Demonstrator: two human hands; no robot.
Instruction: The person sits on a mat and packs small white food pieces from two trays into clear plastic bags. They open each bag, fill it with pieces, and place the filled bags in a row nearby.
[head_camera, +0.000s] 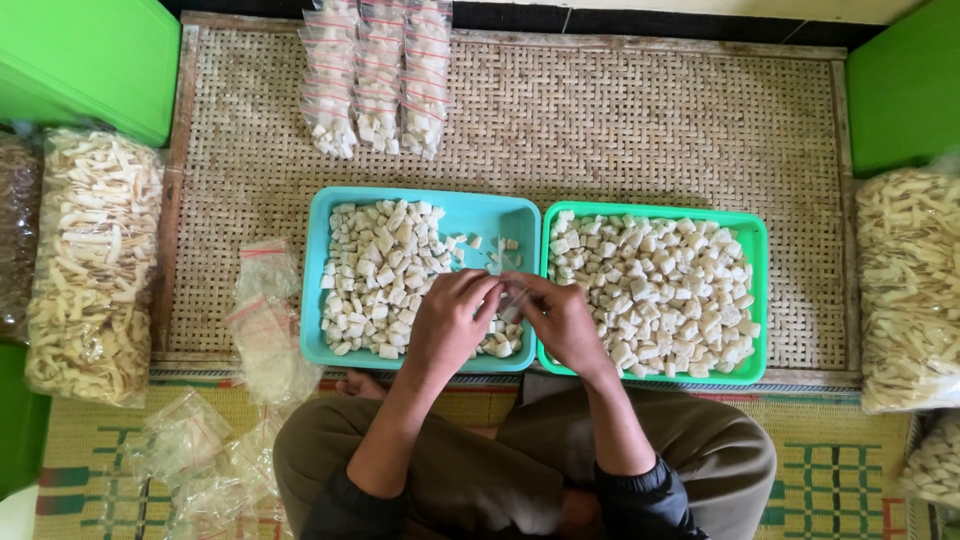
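My left hand (452, 318) and my right hand (562, 322) meet over the seam between two trays and pinch a small clear plastic bag (511, 298) between them. The light blue tray (500, 213) on the left holds several white cube-shaped pieces (375, 275), mostly on its left side. The green tray (756, 232) on the right is nearly full of the same white pieces (662, 290). Both trays rest on a woven mat board (640, 130). My crossed legs are at the bottom of the view.
Filled small bags (380, 75) lie in rows at the mat's far edge. Empty clear bags (262, 310) are piled at my left. Big sacks of pale strip snacks stand at the left (95, 260) and right (905, 290). Green boxes (85, 55) sit in the far corners.
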